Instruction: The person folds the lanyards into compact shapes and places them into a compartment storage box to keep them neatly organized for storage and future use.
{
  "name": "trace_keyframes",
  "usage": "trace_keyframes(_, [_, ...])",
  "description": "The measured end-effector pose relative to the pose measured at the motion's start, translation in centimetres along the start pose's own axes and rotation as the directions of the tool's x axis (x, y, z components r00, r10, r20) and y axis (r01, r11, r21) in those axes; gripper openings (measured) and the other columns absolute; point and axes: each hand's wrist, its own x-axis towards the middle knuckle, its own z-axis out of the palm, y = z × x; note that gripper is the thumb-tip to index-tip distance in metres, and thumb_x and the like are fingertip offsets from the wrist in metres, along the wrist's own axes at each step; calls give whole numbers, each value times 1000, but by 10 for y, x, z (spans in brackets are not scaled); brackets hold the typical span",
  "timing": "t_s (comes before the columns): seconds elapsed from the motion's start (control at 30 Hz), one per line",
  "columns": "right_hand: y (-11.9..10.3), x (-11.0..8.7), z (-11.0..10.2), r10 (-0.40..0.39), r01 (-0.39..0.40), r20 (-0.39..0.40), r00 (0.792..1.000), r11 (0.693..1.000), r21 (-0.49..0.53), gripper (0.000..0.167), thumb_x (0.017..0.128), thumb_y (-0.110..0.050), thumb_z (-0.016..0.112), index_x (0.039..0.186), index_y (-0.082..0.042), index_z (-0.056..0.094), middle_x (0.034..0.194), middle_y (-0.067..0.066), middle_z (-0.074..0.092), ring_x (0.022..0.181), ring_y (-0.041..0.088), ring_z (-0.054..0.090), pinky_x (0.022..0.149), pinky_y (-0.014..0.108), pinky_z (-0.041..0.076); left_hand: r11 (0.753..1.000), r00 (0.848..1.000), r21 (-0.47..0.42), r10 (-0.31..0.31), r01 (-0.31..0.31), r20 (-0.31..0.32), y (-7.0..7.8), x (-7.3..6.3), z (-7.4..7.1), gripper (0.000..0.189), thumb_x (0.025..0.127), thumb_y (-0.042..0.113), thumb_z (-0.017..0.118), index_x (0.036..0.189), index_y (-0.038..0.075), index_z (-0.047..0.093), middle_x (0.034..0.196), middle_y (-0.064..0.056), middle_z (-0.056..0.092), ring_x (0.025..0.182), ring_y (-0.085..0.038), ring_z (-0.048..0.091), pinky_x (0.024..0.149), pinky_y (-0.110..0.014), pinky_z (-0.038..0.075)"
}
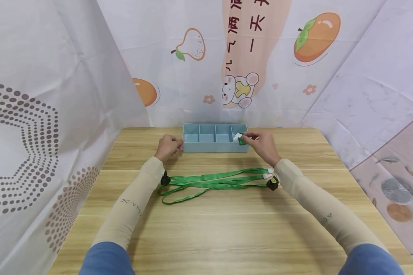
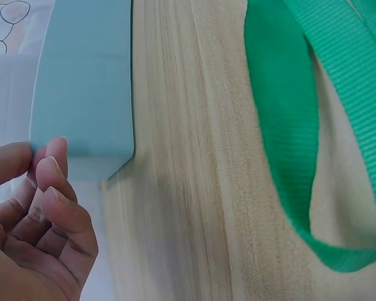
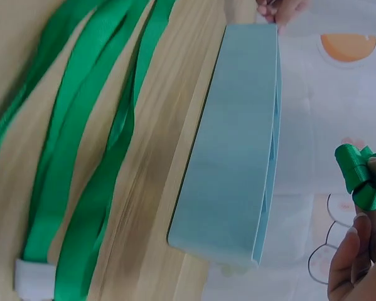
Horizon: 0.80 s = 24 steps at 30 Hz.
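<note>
A light blue divided box (image 1: 215, 148) stands at the back of the table, its compartments separated by thin walls. My left hand (image 1: 169, 147) pinches the rim at its left end between thumb and forefinger; the other fingers (image 2: 68, 213) curl loosely outside. Over the rightmost compartment, my right hand (image 1: 262, 144) holds a folded-up green lanyard (image 3: 357, 172) by its fingertips, its white end piece (image 1: 237, 136) sticking out to the left. In front of the box, several green lanyards (image 1: 206, 184) lie stretched out sideways, with white buckles (image 1: 267, 176) at their right end.
Wood-grain tabletop (image 1: 213, 229) lies under everything. A printed cloth (image 1: 199, 88) hangs right behind the box, with more cloth at both sides. Black wrist-worn pieces (image 1: 272, 183) sit at both wrists, close over the lanyards' ends.
</note>
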Motion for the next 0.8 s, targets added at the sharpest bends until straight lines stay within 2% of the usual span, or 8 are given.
trace_keyframes(0.13, [7,9,0,4,-4,-26,1000,1000,-16,26,95,-30,77,107,-8,81,96,6,76,82,19,60,66,27,45,1000,1000,0,-4,4,-4,0,-1,0,33,104,26,66,105,-6,73,86,-18,73,61,-21,58,51,-28,45])
trace_keyframes(0.4, [18,23,-1,89,-90,-19,996,995,-39,28,96,-31,76,111,-8,80,105,8,76,88,21,58,71,33,46,1000,1000,-12,-11,11,-1,-1,1,1,32,104,25,65,101,-6,72,92,-24,73,58,-18,57,49,-25,42])
trace_keyframes(0.6, [26,35,3,86,-89,-43,995,993,-79,24,95,-28,76,107,-7,81,98,8,76,82,20,60,65,30,45,1000,1000,-5,-2,2,-10,-2,1,1,32,104,25,65,101,-6,72,92,-24,73,64,-24,60,49,-24,43])
trace_keyframes(0.8, [33,48,13,88,-94,-55,995,988,-119,20,94,-19,76,102,-2,80,95,12,76,81,20,65,64,26,47,1000,1000,-4,2,-2,-9,-3,0,1,34,104,26,65,101,-7,72,95,-26,73,62,-21,59,50,-25,44])
